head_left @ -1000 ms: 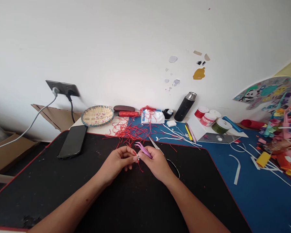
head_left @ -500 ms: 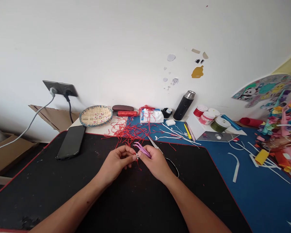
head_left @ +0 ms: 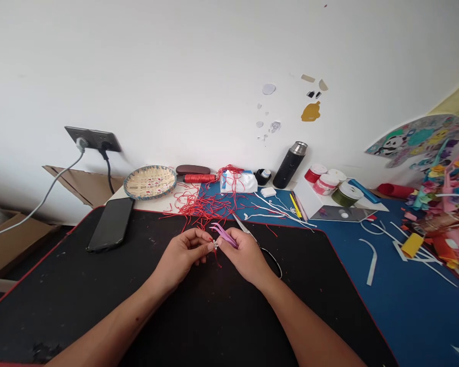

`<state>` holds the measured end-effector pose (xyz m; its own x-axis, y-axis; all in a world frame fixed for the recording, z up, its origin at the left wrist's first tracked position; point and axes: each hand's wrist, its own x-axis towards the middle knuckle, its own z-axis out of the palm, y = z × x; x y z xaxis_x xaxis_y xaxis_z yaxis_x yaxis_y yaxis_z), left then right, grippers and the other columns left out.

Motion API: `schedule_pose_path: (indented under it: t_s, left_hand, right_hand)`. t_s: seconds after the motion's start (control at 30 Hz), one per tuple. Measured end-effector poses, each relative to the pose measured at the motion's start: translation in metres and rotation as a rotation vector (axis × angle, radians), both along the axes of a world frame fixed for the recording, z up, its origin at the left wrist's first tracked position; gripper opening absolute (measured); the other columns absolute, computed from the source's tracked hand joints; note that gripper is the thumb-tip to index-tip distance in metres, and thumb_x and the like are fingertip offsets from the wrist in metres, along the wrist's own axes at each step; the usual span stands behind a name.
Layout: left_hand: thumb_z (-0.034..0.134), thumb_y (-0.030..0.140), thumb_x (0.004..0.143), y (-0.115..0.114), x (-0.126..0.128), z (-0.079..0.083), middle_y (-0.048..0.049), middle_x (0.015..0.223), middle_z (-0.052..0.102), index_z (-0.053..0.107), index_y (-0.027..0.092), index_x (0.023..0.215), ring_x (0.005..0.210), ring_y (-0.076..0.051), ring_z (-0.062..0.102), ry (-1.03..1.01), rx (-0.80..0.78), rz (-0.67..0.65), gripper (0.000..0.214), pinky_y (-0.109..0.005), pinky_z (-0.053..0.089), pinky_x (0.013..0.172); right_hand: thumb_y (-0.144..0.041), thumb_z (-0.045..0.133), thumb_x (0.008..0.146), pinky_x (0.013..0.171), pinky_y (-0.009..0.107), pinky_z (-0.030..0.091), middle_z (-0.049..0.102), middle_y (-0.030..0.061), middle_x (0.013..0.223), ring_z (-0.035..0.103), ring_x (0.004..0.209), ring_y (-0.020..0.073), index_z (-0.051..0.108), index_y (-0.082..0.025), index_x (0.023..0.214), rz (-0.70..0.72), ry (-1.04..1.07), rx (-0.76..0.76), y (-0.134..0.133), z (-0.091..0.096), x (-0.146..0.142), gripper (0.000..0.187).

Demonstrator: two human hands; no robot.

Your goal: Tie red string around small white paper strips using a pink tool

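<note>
Over the middle of the black mat (head_left: 199, 321), my two hands meet at a small knot of white and red cord (head_left: 215, 244). My left hand (head_left: 187, 252) pinches it between thumb and fingertips. A red tail of cord hangs below the knot. Purple tweezers (head_left: 225, 236) with bent tips lie in my right hand (head_left: 243, 255), their tips pointing up and left, away from the knot. The right thumb and finger also touch the knot's right side. Partly behind my right hand lies a pair of scissors (head_left: 245, 227), blades toward the wall.
Cut red cords (head_left: 206, 206) are heaped beyond my hands, beside white cords (head_left: 268, 216). A red thread spool (head_left: 199, 178), woven basket (head_left: 150, 182), black flask (head_left: 289, 165) and lidded tubs (head_left: 326, 183) line the wall. A phone (head_left: 111, 224) lies left; paper scraps (head_left: 412, 245) lie right.
Both hands keep nearly the same pose around the knot. My left fingers have shifted very slightly, and a bit more of the white cord shows between the fingertips.
</note>
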<state>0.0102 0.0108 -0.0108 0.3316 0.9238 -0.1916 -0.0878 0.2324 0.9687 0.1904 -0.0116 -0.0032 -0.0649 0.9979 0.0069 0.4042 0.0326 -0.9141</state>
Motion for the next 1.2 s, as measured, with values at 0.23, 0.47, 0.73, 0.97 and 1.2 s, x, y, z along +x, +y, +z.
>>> schedule_pose_path:
  t_s: [0.23,0.47,0.73,0.97,1.2]
  left_hand:
    - [0.091,0.043,0.067,0.0001,-0.0008,0.0002,0.0049,0.062,0.063,0.068,0.017,0.086,0.052,-0.009,0.051,0.0,0.009,-0.006,0.039,-0.02,0.04,0.05]
    - [0.088,0.041,0.07,0.0,-0.0011,-0.0035,0.0028,0.068,0.067,0.07,0.017,0.093,0.055,-0.01,0.054,0.024,0.027,-0.044,0.038,-0.021,0.041,0.052]
    - [0.087,0.042,0.071,0.0014,-0.003,-0.0014,0.0015,0.068,0.068,0.07,0.018,0.091,0.057,-0.012,0.058,0.046,0.056,0.025,0.036,-0.022,0.041,0.051]
    - [0.087,0.043,0.07,0.0025,-0.0035,-0.0008,0.002,0.066,0.067,0.069,0.018,0.089,0.056,-0.013,0.058,0.052,0.069,0.017,0.037,-0.022,0.04,0.051]
    - [0.085,0.048,0.072,0.0024,-0.0041,-0.0018,0.0009,0.068,0.067,0.073,0.018,0.094,0.056,-0.014,0.057,0.084,0.071,-0.016,0.039,-0.024,0.04,0.052]
  right_hand:
    - [-0.033,0.059,0.091,0.057,0.025,0.031,0.047,-0.0047,0.067,0.041,0.062,0.0129,0.059,-0.019,0.077,0.009,0.022,-0.004,-0.0006,-0.0013,-0.0003,0.02]
    - [-0.032,0.059,0.091,0.057,0.025,0.031,0.047,-0.0046,0.068,0.042,0.062,0.0131,0.059,-0.019,0.078,0.014,0.026,-0.005,-0.0002,-0.0033,-0.0002,0.019]
    - [-0.038,0.058,0.094,0.056,0.025,0.028,0.043,-0.0052,0.067,0.038,0.062,0.0128,0.058,-0.019,0.078,0.037,0.055,-0.002,0.001,-0.0059,0.0019,0.025]
    - [-0.036,0.062,0.092,0.059,0.024,0.032,0.049,-0.0042,0.07,0.042,0.064,0.013,0.062,-0.018,0.083,0.069,0.08,-0.011,0.0002,-0.0045,0.0015,0.02]
    - [-0.031,0.062,0.092,0.059,0.024,0.034,0.051,-0.0041,0.07,0.043,0.064,0.0128,0.062,-0.019,0.081,0.089,0.105,0.016,-0.0007,0.0011,0.0007,0.017]
